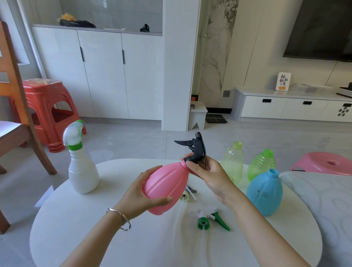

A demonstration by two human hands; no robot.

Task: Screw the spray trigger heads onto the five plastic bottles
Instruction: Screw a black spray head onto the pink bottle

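My left hand (pixel 145 194) grips the body of a pink bottle (pixel 165 185), held tilted above the white table (pixel 94 229). My right hand (pixel 207 172) grips the collar of a black trigger head (pixel 196 147) that sits on the pink bottle's neck. A white bottle (pixel 82 175) with a white-and-green trigger head fitted stands at the left. A clear light-green bottle (pixel 233 161), a ribbed green bottle (pixel 261 164) and a blue bottle (pixel 265 193) stand open-necked at the right. A green-and-white trigger head (pixel 211 219) lies on the table; another head (pixel 187 194) lies partly hidden behind the pink bottle.
A wooden chair (pixel 11 113) and stacked red stools (pixel 47 111) stand to the left of the table. A pink stool (pixel 327 164) sits at the right, with a patterned white cushion (pixel 338 216) against the table's right edge. White cabinets lie beyond.
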